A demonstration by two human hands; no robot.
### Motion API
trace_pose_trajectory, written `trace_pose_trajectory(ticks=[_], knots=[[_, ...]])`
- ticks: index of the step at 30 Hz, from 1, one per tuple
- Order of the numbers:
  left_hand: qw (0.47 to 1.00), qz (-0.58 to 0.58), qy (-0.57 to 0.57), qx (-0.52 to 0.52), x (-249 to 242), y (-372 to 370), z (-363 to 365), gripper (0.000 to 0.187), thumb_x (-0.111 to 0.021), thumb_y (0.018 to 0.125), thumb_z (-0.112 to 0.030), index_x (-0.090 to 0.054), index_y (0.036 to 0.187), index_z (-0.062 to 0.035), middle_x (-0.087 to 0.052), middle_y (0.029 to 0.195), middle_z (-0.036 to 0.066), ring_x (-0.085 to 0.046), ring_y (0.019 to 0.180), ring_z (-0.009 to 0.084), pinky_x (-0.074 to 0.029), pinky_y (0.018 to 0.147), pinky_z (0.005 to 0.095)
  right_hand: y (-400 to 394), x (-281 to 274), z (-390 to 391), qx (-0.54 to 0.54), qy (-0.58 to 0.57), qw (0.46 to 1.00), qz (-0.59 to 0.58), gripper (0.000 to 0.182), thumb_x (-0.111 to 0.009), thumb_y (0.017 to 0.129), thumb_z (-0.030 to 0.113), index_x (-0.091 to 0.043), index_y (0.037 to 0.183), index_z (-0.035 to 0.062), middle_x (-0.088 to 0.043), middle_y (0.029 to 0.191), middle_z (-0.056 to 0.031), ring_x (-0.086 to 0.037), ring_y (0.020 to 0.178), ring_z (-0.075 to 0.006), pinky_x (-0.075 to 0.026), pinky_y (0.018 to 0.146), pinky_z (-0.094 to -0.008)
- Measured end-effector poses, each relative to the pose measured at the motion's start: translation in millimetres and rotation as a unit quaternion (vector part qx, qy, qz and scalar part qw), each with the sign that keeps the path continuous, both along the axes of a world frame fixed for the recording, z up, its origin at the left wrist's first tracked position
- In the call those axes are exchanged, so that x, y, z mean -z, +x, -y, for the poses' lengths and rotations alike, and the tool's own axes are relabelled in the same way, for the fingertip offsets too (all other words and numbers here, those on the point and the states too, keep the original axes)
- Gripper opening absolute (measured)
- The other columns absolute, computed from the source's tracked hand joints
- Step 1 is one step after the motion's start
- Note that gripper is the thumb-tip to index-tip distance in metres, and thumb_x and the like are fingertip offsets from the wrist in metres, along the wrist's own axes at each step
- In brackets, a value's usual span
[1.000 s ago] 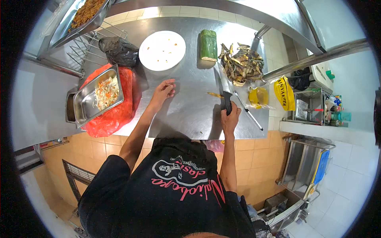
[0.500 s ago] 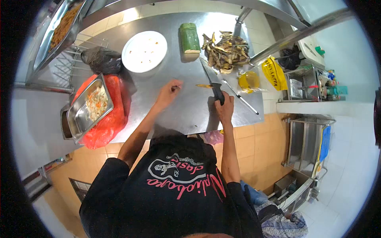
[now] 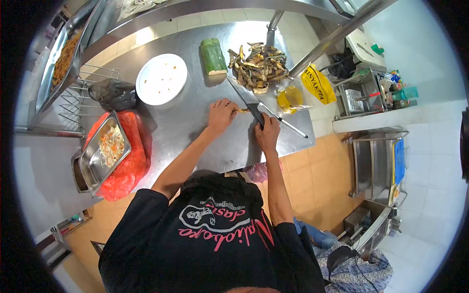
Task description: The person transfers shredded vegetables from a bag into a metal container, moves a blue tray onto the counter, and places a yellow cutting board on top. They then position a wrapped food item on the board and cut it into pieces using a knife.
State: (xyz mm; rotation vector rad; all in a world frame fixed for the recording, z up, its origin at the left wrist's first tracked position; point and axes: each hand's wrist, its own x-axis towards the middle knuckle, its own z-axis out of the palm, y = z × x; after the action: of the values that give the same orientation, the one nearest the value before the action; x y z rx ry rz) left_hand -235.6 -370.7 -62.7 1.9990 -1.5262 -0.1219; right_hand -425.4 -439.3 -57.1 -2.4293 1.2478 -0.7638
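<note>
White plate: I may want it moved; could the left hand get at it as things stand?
Probably yes: nothing shows between the left hand and the white plate, though the fingertips are at the thin strip by the knife and may need to leave it.

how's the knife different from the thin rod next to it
The knife is in the right hand, while the rod lies on the table with no hand on it.
The knife has a broad blade narrowing to a point; the rod is slender throughout.
The knife's handle is black, whereas the rod is mostly pale.
Both are long and straight.
</note>
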Motion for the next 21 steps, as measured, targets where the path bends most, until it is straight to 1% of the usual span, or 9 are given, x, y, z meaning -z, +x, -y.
trace_pose_trajectory(ticks=[5, 8, 11, 13, 14, 16, 18, 19, 21], knots=[[1.000, 0.008, 0.000, -0.013, 1, 6, 1, 0.016, -0.067, 0.079, -0.017, -0.059, 0.092, -0.0173, -0.059, 0.095, 0.002, -0.054, 0.094, 0.0247, -0.039, 0.079, 0.0423, -5, -3, 1, -0.020, 0.011, 1.000, -0.004, 0.048, -0.064, 0.075, 0.014, -0.054, 0.121, 0.0111, -0.051, 0.098, -0.0136, -0.049, 0.096, -0.0336, -0.042, 0.080, -0.0460], [0.999, -0.044, 0.017, -0.027, 2, 12, 1, 0.017, -0.067, 0.079, -0.016, -0.057, 0.092, -0.0163, -0.061, 0.088, 0.004, -0.056, 0.089, 0.0254, -0.038, 0.079, 0.0428, -9, -9, 2, -0.021, 0.024, 0.999, -0.006, 0.045, -0.065, 0.078, 0.015, -0.055, 0.121, 0.0115, -0.052, 0.100, -0.0138, -0.050, 0.096, -0.0337, -0.042, 0.080, -0.0462], [0.995, -0.078, -0.032, -0.049, 4, 24, 1, 0.015, -0.065, 0.082, -0.013, -0.057, 0.095, -0.0129, -0.062, 0.084, 0.007, -0.059, 0.085, 0.0250, -0.042, 0.078, 0.0402, -19, -11, 11, -0.024, 0.010, 0.999, 0.030, 0.039, -0.065, 0.080, 0.013, -0.055, 0.117, 0.0061, -0.052, 0.102, -0.0151, -0.050, 0.092, -0.0322, -0.042, 0.080, -0.0426], [0.961, -0.255, -0.073, -0.075, 3, 27, 1, 0.015, -0.061, 0.082, -0.001, -0.057, 0.095, -0.0086, -0.066, 0.084, 0.009, -0.063, 0.078, 0.0253, -0.048, 0.071, 0.0357, -26, -22, 18, 0.083, 0.048, 0.974, 0.206, 0.033, -0.065, 0.084, 0.014, -0.054, 0.111, -0.0004, -0.052, 0.102, -0.0153, -0.050, 0.088, -0.0276, -0.042, 0.078, -0.0383], [0.961, -0.258, -0.069, -0.076, 1, 25, 1, 0.015, -0.061, 0.082, -0.001, -0.057, 0.095, -0.0086, -0.066, 0.084, 0.009, -0.063, 0.078, 0.0253, -0.048, 0.071, 0.0357, -28, -32, 22, 0.151, 0.047, 0.953, 0.258, 0.034, -0.065, 0.087, 0.019, -0.050, 0.108, -0.0034, -0.049, 0.097, -0.0125, -0.047, 0.083, -0.0218, -0.041, 0.075, -0.0342], [0.948, -0.311, -0.029, -0.062, -6, 23, -1, 0.017, -0.064, 0.088, -0.013, -0.057, 0.103, -0.0078, -0.064, 0.087, 0.006, -0.060, 0.082, 0.0160, -0.049, 0.072, 0.0296, -37, -53, 38, 0.228, 0.030, 0.931, 0.283, 0.039, -0.065, 0.089, 0.022, -0.045, 0.112, -0.0025, -0.044, 0.087, -0.0072, -0.042, 0.075, -0.0173, -0.040, 0.068, -0.0298], [0.942, -0.327, -0.040, -0.054, -3, 17, 6, 0.019, -0.065, 0.088, -0.014, -0.057, 0.104, -0.0080, -0.064, 0.088, 0.005, -0.059, 0.082, 0.0144, -0.049, 0.073, 0.0297, -42, -74, 49, 0.239, 0.094, 0.897, 0.358, 0.031, -0.062, 0.092, 0.025, -0.050, 0.102, -0.0028, -0.046, 0.079, -0.0056, -0.041, 0.070, -0.0159, -0.039, 0.065, -0.0290], [0.936, -0.345, -0.056, -0.045, -3, 11, 10, 0.021, -0.066, 0.087, -0.015, -0.057, 0.105, -0.0082, -0.064, 0.089, 0.003, -0.058, 0.081, 0.0129, -0.049, 0.073, 0.0298, -46, -72, 53, 0.241, 0.095, 0.897, 0.358, 0.031, -0.062, 0.092, 0.025, -0.050, 0.102, -0.0028, -0.046, 0.079, -0.0056, -0.041, 0.070, -0.0159, -0.039, 0.065, -0.0290], [0.936, -0.348, -0.047, -0.042, -7, -1, 21, 0.021, -0.066, 0.087, -0.014, -0.058, 0.105, -0.0079, -0.064, 0.090, 0.002, -0.058, 0.081, 0.0125, -0.049, 0.073, 0.0292, -51, -70, 61, 0.217, 0.120, 0.894, 0.374, 0.033, -0.057, 0.094, 0.029, -0.055, 0.086, -0.0029, -0.046, 0.068, -0.0054, -0.041, 0.065, -0.0143, -0.038, 0.061, -0.0295]])
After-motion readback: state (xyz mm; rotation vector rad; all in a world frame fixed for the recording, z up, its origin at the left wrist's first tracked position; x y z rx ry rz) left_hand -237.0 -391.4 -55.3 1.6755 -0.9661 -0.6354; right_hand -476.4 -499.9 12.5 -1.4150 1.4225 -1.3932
